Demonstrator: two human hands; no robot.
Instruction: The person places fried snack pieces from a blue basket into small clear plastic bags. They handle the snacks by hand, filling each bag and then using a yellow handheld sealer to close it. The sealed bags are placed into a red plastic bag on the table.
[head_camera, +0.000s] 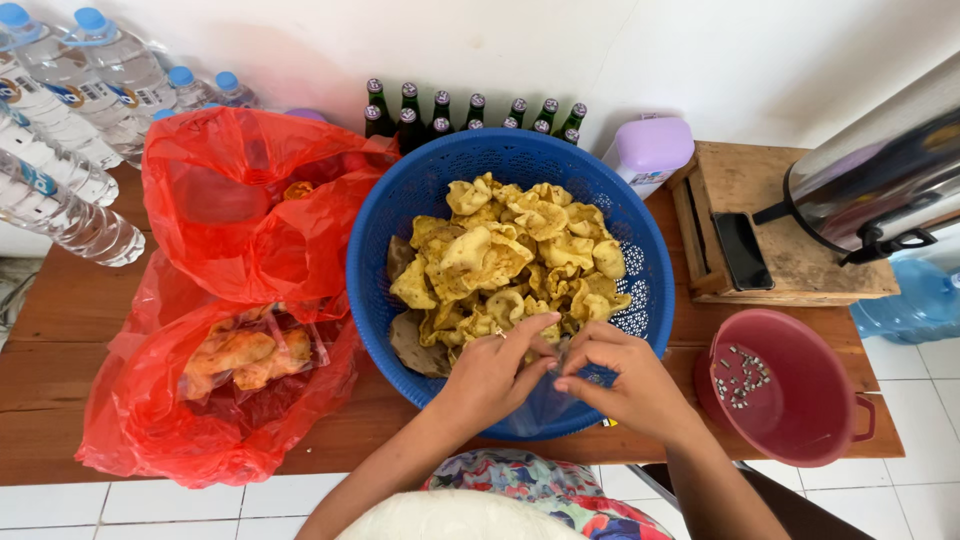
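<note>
A round blue perforated basket (380, 290) stands on the wooden table and holds a heap of yellow fried crackers (505, 260). Over its near rim, my left hand (490, 375) and my right hand (625, 380) meet, fingers pinching the mouth of a small clear plastic bag (545, 400) that hangs between them against the basket's near wall. Both hands grip the bag's edge. What is inside the bag cannot be made out.
Two red plastic bags (235, 220) with fried snacks lie left of the basket. Water bottles (70, 110) sit far left, dark green bottles (470, 110) at the back. A maroon pan (790, 390), wooden box (770, 220), metal urn (880, 180) and lilac container (650, 145) stand right.
</note>
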